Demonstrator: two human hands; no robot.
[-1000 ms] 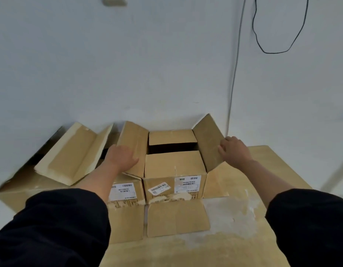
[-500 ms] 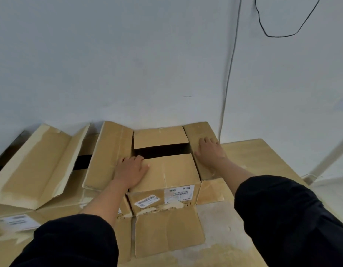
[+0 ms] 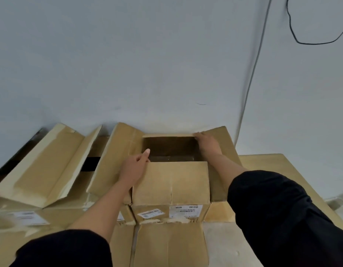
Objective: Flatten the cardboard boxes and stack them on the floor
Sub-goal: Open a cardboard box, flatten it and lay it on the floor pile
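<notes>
Brown cardboard fills the near ground: a flat flap [image 3: 171,245] lies on the pale floor [image 3: 224,247] in front of the open box [image 3: 170,191], which stands close against the white wall [image 3: 147,64]. On its front face are two white labels [image 3: 185,210]. Just beside it on the left stands a second box [image 3: 47,166], its flaps raised and spread, so that side is crowded. To the right lies a flat cardboard sheet [image 3: 286,164], and there the floor has more free room. The person's left hand [image 3: 133,166] grips the left edge of the near top flap, thumb up. The right hand [image 3: 206,142] reaches to the far right corner of the dark opening; I cannot tell if its fingers are curled or straight. A thin grey cable [image 3: 251,89] runs down the wall behind.
</notes>
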